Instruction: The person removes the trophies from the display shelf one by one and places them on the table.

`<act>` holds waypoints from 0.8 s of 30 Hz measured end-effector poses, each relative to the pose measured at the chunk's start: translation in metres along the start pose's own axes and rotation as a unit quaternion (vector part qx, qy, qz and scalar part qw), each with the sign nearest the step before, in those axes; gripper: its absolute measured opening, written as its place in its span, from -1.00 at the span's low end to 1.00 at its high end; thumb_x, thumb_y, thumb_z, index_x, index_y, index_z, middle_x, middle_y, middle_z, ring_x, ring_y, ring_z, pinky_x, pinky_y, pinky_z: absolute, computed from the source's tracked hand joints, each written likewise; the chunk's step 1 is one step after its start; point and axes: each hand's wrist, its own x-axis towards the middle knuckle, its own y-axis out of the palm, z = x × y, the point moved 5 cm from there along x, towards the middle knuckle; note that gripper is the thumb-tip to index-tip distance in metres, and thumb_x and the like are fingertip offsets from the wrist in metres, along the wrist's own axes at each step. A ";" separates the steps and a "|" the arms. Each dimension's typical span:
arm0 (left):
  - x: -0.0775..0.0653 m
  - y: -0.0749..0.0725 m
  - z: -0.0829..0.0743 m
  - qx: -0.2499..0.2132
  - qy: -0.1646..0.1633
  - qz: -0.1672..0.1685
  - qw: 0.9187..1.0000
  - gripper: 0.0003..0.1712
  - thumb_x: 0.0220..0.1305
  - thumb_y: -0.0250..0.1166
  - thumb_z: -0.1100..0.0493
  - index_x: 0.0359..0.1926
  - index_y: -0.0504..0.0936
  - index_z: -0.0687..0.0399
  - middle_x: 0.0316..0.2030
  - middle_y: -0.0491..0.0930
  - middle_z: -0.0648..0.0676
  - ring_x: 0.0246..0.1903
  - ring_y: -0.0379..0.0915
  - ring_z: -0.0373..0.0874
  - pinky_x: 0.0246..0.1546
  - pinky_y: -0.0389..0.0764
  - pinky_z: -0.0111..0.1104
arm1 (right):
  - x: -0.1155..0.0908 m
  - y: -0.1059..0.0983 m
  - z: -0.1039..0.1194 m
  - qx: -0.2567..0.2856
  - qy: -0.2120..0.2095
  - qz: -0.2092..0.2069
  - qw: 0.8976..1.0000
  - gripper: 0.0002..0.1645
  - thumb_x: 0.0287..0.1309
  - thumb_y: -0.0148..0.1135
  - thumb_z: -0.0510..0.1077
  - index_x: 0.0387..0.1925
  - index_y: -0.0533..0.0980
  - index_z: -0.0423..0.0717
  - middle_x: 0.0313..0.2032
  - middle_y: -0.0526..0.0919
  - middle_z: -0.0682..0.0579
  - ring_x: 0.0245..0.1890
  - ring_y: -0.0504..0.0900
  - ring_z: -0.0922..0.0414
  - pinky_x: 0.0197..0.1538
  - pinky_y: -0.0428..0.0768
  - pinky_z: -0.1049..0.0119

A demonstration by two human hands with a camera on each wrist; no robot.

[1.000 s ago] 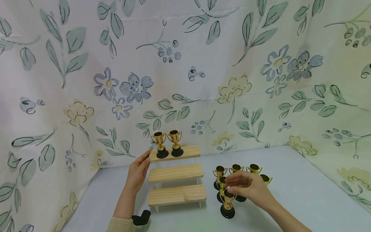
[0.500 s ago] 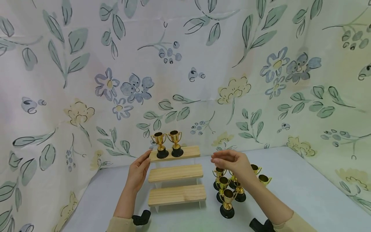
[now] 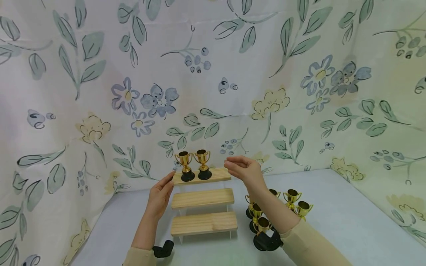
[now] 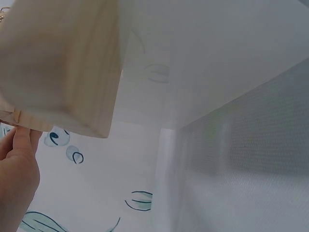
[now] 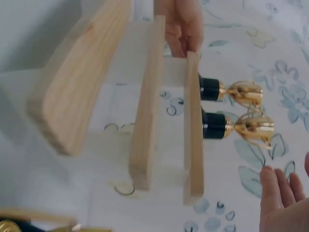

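A three-step wooden display stand (image 3: 202,223) stands on the white-covered table, its planks on clear supports. On its top plank, two gold trophy cups (image 3: 183,158) with black bases stand side by side toward the left. My left hand (image 3: 158,197) touches the left end of that plank with nearly straight fingers; the left wrist view has the fingertips (image 4: 26,137) at the wood. My right hand (image 3: 247,173) hovers by the plank's right end, nothing between its fingers. In the right wrist view this hand (image 5: 285,208) shows relaxed fingers beside the cups.
Several more gold trophy cups (image 3: 291,196) stand on the table right of the stand, partly hidden by my right forearm. A black wrist mount (image 3: 268,241) overlaps the nearest one. Behind everything hangs a floral cloth (image 3: 206,92).
My right hand has moved up and left, from over the group of cups to the top plank's right end, carrying nothing visible. The left hand stays at the plank's left end.
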 end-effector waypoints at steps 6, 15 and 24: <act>0.001 0.000 0.001 0.008 -0.006 -0.002 1.000 -0.39 0.53 0.00 0.27 0.50 0.12 0.29 0.55 0.03 0.12 0.22 0.29 -0.66 0.25 0.37 -0.77 | 0.016 0.022 0.007 -0.010 -0.029 -0.039 0.999 -0.63 0.24 0.34 -0.14 0.04 0.61 -0.20 -0.01 0.74 -0.09 -0.07 0.73 0.21 0.14 0.72 0.20; 0.000 -0.001 0.002 0.002 -0.002 -0.004 1.000 -0.40 0.52 -0.02 0.31 0.49 0.10 0.34 0.55 0.03 0.15 0.14 0.35 -0.69 0.24 0.39 -0.77 | 0.040 0.041 0.000 -0.040 -0.046 -0.078 0.995 -0.69 0.23 0.34 -0.13 -0.03 0.64 -0.18 -0.01 0.72 -0.19 0.02 0.72 -0.03 0.10 0.74 0.23; -0.001 -0.002 0.001 0.035 -0.006 0.002 0.999 -0.36 0.53 0.03 0.20 0.52 0.09 0.24 0.56 0.02 0.08 0.55 -0.07 -0.22 0.28 0.32 -0.78 | 0.050 0.051 -0.010 0.009 -0.047 -0.071 0.996 -0.73 0.24 0.32 -0.18 -0.06 0.66 -0.22 -0.04 0.74 -0.18 -0.11 0.74 0.16 0.09 0.74 0.20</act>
